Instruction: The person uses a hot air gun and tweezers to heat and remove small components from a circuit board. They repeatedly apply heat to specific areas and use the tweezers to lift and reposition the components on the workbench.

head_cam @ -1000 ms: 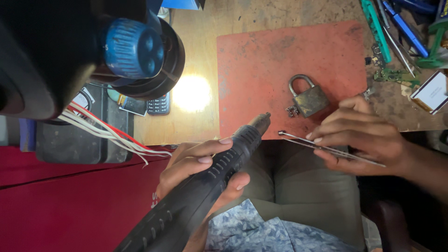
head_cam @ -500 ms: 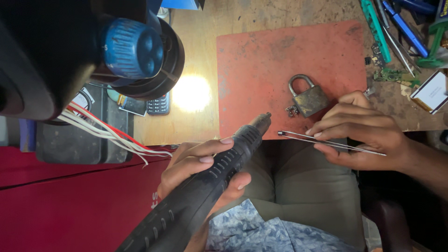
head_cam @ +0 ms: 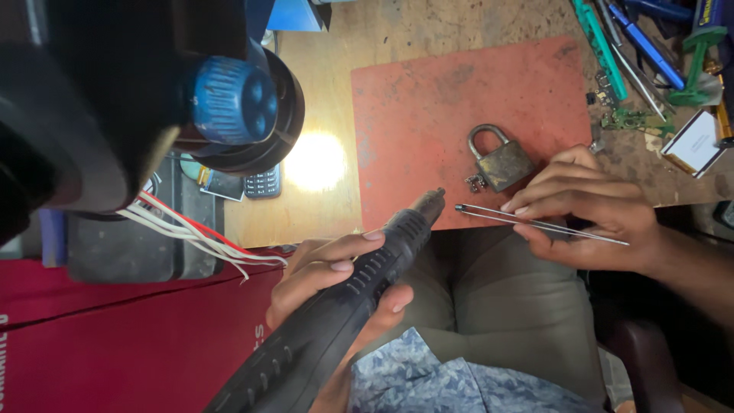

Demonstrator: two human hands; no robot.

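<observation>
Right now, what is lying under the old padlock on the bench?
The padlock lies flat on a worn red mat, which rests on the wooden bench. A small metal piece sits beside its lower left corner. The mat surface directly beneath the lock body is covered.

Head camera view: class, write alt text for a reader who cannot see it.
A person's left hand holds a black hot-air tool while the right hand pinches metal tweezers. A brass padlock lies on a red mat beyond them.

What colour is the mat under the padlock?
Faded red-orange, scuffed with dark smudges: the flat rectangular mat under the worn brass-coloured padlock, clearest in the head view.
</observation>
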